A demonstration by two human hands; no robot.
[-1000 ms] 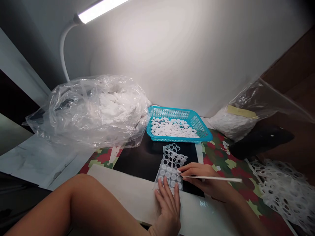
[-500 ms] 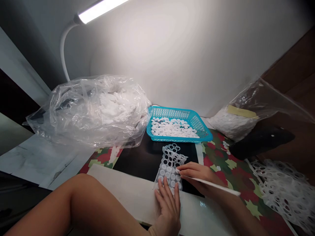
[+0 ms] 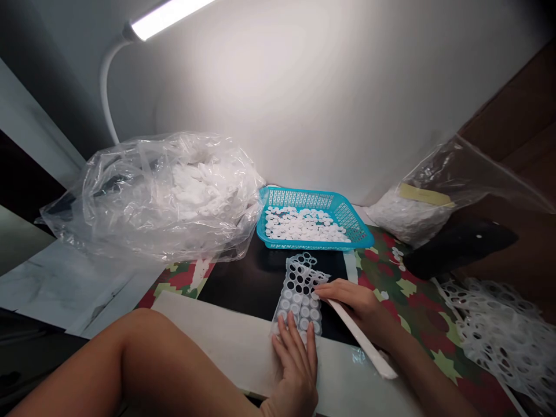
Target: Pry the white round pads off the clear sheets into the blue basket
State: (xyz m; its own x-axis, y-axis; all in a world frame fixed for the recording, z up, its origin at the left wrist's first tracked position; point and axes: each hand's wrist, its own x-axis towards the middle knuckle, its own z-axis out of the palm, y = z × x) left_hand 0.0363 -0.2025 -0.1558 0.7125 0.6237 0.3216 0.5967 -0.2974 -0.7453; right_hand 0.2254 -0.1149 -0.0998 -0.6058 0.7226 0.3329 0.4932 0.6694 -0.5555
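Note:
A translucent sheet of round white discs (image 3: 305,311) lies on the dark work surface; its far part is punched through with open holes. My left hand (image 3: 293,362) rests flat on the near end of this sheet, fingers spread. My right hand (image 3: 354,301) is closed around a flat white stick (image 3: 364,341), which slants down toward me. Its fingertips are at the sheet's right edge, beside the discs; whether they pinch a disc too is hidden.
Behind the sheet stands a blue plastic basket (image 3: 358,234) with many white discs. A large clear bag (image 3: 143,197) fills the left side. To the right are another bag (image 3: 408,214), a black object (image 3: 463,246) and a heap of perforated scrap sheets (image 3: 508,339). A lamp (image 3: 167,18) shines above.
The white stick in my right hand has swung so its free end points lower and nearer to me. The right fingertips moved slightly up the sheet. My left hand stays put.

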